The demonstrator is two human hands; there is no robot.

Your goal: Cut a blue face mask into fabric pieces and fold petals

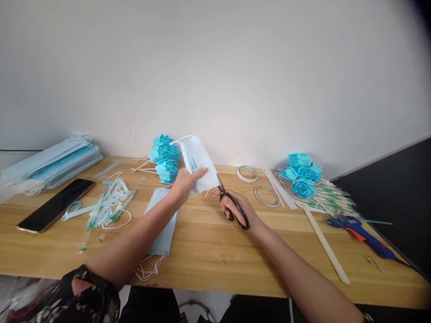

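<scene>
My left hand [188, 180] grips a light blue face mask [201, 157] by its lower part, holding it up above the table. A white ear loop hangs at the mask's upper left. My right hand [239, 205] is closed around the black handles of a pair of scissors [243, 215]. The blades meet the mask's right edge; whether they have cut into it I cannot tell. Beneath my left forearm lies another stack of face masks [164, 235], partly hidden by the arm.
On the wooden table [208, 255] lie a mask pile [57, 159], a phone [55, 205], cut scraps [112, 202] and blue paper-like flowers [164, 157] on the left. To the right are tape rolls [247, 174], more blue flowers [305, 175], a wooden strip [326, 244] and a blue glue gun [365, 235].
</scene>
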